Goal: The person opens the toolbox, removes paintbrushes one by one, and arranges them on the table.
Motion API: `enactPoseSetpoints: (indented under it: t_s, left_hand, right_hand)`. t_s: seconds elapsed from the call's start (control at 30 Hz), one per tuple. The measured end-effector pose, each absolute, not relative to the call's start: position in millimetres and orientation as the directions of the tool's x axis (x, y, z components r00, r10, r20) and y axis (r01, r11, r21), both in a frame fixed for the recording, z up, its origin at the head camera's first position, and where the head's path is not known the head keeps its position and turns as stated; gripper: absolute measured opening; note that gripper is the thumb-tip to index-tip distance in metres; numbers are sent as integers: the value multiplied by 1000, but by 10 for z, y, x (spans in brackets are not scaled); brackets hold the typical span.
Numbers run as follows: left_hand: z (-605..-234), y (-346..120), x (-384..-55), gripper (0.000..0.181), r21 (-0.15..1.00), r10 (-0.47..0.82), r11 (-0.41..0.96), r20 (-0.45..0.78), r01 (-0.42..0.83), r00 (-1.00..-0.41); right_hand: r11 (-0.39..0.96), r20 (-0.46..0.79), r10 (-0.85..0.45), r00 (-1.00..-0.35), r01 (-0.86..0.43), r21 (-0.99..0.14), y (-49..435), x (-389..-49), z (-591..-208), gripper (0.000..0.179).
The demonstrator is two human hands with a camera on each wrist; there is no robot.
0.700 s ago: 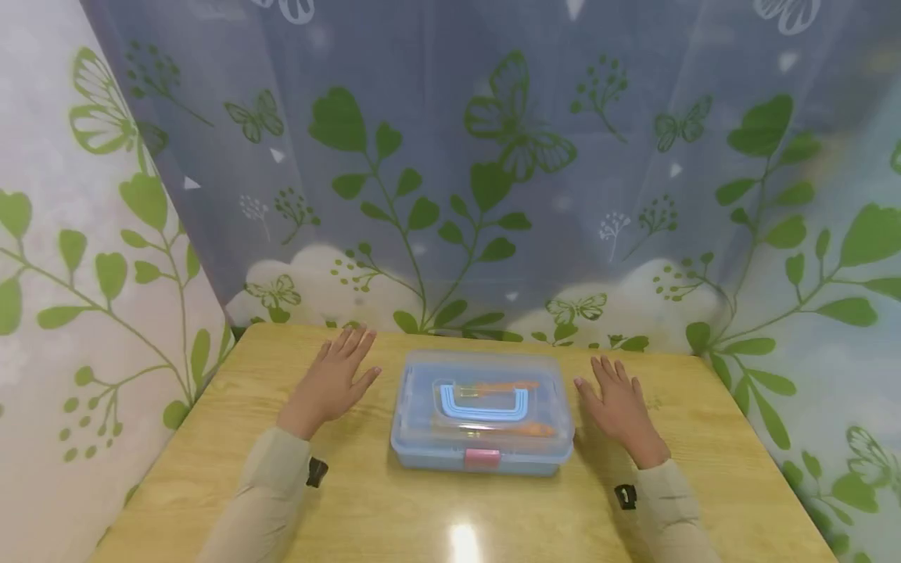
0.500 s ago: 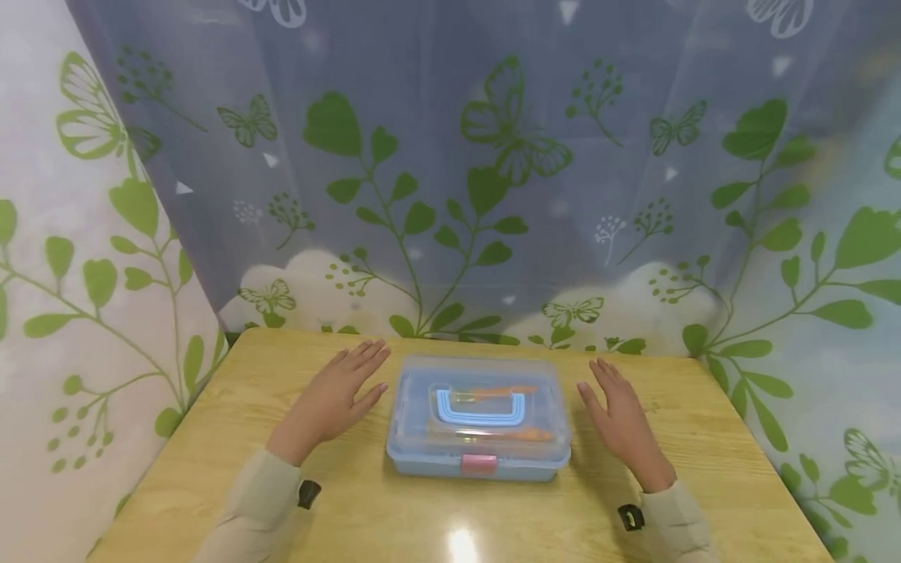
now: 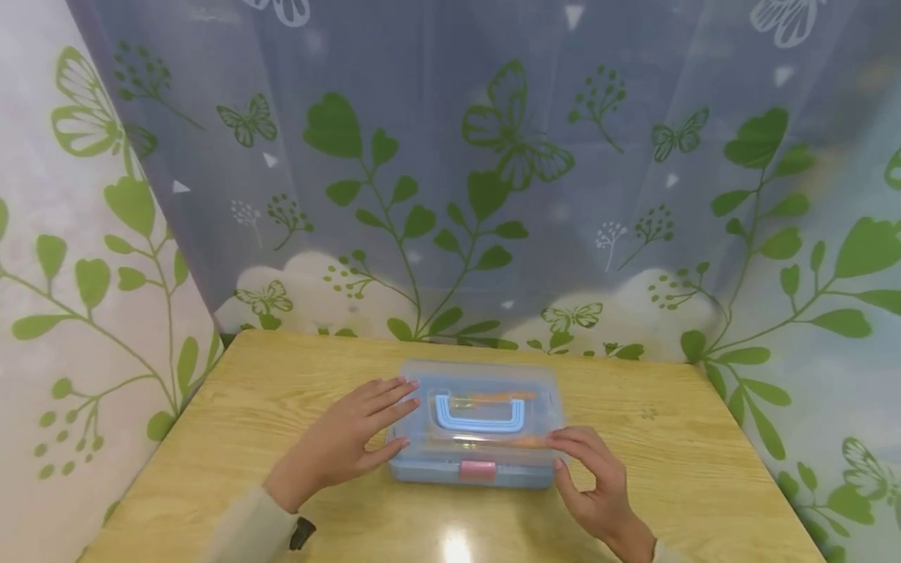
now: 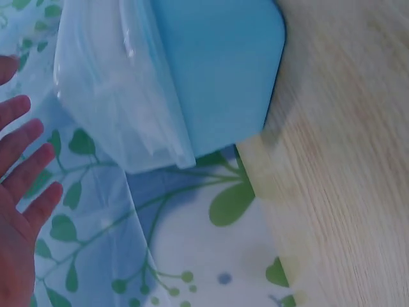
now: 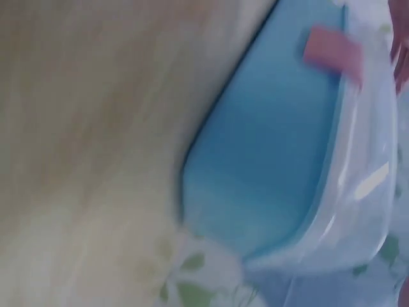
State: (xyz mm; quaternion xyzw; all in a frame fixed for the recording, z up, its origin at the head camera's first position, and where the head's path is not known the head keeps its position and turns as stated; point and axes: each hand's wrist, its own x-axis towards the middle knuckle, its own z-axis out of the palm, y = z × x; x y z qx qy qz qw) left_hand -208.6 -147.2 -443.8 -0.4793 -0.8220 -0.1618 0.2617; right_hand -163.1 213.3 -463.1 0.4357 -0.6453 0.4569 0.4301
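Note:
A light-blue plastic storage box [image 3: 415, 471] with a clear lid stands on the table in the head view. Its lid carries a blue handle [image 3: 480, 424], and a pink latch [image 3: 478, 471] sits at the front. Through the lid, orange-handled items [image 3: 517, 397] show, their kind unclear. My left hand [image 3: 345, 434] is at the box's left side, fingers extended; the left wrist view shows it spread near the lid. At the front right corner is my right hand [image 3: 598, 489], its fingers bent loosely and its thumb apart. Whether either hand touches the lid is unclear.
The wooden table [image 3: 281, 375] carries the box near its back edge. A patterned curtain [image 3: 436, 234] with green leaves and butterflies hangs behind the table and along both sides. A black strap [image 3: 302, 533] shows at the left sleeve.
Both hands have moved in from beside the box. The left came right to the lid's left edge; the right came toward the front right corner, its fingers bending. The box stays closed.

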Motion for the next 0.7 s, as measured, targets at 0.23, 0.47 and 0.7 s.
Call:
enactPoseSetpoints:
  t_s: [0.23,0.47,0.7]
  left_hand:
    - [-4553,-1380,-2052,49,-62,757,432,567,900,-324]
    - [-4677,-1316,-2079,50,-95,761,398,590,912,-271]
    - [-4731,-1240,-2119,44,-125,742,390,629,912,-231]
  right_hand:
    - [121,875,-277,-397,-918,-378,1842,-1419,-4891,24]
    - [145,200,-526,-826,-319,-937,1716,-1253,-4954,33]
    - [92,-94,-626,-774,47,-995,1712,-1304,-4985,50]
